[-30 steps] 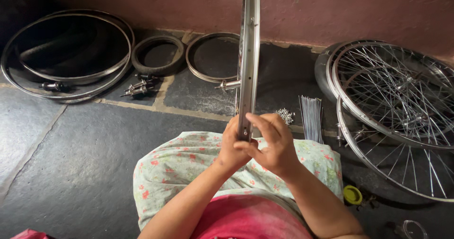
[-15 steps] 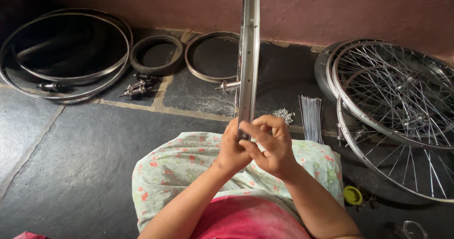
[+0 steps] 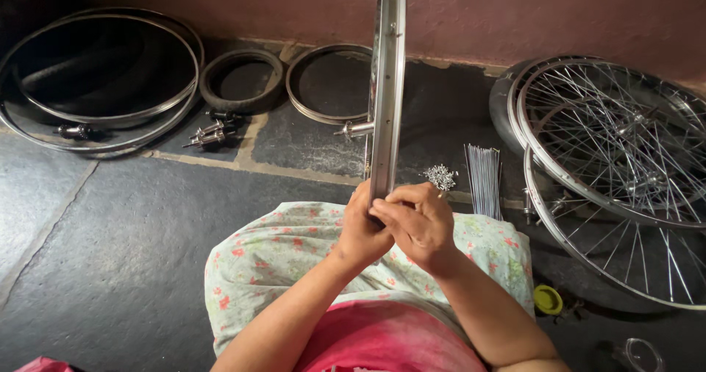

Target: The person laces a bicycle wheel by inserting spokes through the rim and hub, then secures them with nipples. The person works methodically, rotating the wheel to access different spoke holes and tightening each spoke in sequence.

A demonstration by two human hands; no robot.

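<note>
No packages, labels, signs or screens show anywhere — not on the floor, not on the wall.

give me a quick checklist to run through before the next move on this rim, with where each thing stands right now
1. Both hands on the rim: ok. Left hand and right hand close around the lower edge of the bare rim.
2. Rim upright: ok, it stands on edge over the lap.
3. What the fingers pinch at the rim: cannot tell, hidden by the hands.
4. Loose spokes within reach: ok, bundled on the floor by the right knee.
5. Pile of small silver nipples nearby: ok, beside the spokes.
6. Hub ready: ok, on the floor just left of the rim.
</note>
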